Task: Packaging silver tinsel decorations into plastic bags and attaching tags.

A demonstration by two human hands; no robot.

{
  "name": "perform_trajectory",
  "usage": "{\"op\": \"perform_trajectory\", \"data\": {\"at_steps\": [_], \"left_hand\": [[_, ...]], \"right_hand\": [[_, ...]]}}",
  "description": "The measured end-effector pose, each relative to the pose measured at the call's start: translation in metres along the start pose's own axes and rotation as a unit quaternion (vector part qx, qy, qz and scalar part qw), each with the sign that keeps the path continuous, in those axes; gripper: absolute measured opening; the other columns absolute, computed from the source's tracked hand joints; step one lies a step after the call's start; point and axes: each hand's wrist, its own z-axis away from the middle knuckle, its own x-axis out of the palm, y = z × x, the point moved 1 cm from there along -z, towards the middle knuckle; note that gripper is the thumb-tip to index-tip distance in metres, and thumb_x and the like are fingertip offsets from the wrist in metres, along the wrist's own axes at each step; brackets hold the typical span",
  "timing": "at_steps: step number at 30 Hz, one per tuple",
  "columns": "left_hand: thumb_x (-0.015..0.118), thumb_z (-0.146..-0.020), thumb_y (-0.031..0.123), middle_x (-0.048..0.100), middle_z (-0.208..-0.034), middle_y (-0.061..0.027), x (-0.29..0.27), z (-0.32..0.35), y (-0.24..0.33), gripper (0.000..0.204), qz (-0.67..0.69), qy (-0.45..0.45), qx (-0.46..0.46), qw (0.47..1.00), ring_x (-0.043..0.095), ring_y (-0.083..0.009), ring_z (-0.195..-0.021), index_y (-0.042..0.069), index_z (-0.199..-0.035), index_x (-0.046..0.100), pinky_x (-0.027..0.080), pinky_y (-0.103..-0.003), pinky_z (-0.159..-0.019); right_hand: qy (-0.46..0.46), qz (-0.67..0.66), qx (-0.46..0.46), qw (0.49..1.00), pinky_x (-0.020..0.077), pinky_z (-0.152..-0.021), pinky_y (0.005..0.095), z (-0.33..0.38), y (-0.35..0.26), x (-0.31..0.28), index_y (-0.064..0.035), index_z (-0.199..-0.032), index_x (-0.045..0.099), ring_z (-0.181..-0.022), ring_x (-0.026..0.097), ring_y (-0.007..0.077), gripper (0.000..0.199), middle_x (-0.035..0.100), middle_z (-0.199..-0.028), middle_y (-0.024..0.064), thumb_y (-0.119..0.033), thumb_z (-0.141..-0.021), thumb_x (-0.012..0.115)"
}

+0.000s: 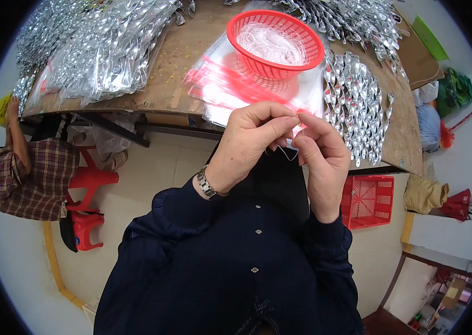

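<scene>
My left hand [250, 142] and my right hand [321, 159] meet in front of my chest, fingertips pinched together on a thin clear thread [288, 153] that loops down between them. A metal watch sits on my left wrist. Just beyond the hands, on the wooden table [174, 84], lies a stack of clear plastic bags with red strips [219, 84]. A red plastic basket [275, 42] holding white thread stands on the bags. Rows of shiny silver spiral ornaments [356, 106] lie to the right of the basket.
Piles of bagged silver ornaments [96, 50] cover the table's left and far side. A person in a plaid shirt [29, 173] sits at left on a red stool [88, 206]. A red crate [367, 201] stands on the floor at right, near bags and clutter.
</scene>
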Motion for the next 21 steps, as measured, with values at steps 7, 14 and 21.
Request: {"op": "perform_trajectory", "data": {"at_steps": [7,14,21], "left_hand": [[0.062,-0.093,0.01,0.064,-0.079,-0.001,-0.0022,-0.001,-0.0007,0.011,0.021,0.003,-0.035,0.999,0.059,-0.0067,-0.069,0.002,-0.099,0.067,0.047,-0.019,-0.061],[0.063,-0.092,0.01,0.062,-0.078,-0.0001,-0.0023,-0.0002,-0.001,0.012,0.035,-0.005,-0.038,0.999,0.057,-0.0065,-0.067,0.002,-0.099,0.067,0.047,-0.02,-0.062],[0.063,-0.092,0.011,0.062,-0.08,0.0004,-0.0006,0.0007,-0.0009,0.012,0.036,-0.009,-0.05,0.998,0.057,-0.0061,-0.068,0.003,-0.099,0.067,0.047,-0.019,-0.062]], "right_hand": [[-0.01,0.012,-0.006,1.0,0.0394,-0.059,0.0162,0.0003,0.0002,0.0017,-0.0014,-0.119,0.062,-0.069,0.051,0.0019,0.031,0.061,-0.083,-0.002,0.001,-0.088,0.063],[-0.012,0.009,-0.007,1.0,0.039,-0.058,0.0163,0.0002,0.0,0.0028,-0.0016,-0.12,0.061,-0.068,0.052,0.0019,0.032,0.062,-0.081,-0.0016,0.002,-0.088,0.063],[-0.016,0.008,-0.011,1.0,0.0389,-0.058,0.0164,0.0003,0.0022,0.0017,-0.002,-0.12,0.06,-0.068,0.052,0.002,0.032,0.064,-0.081,-0.001,0.002,-0.088,0.062]]}}
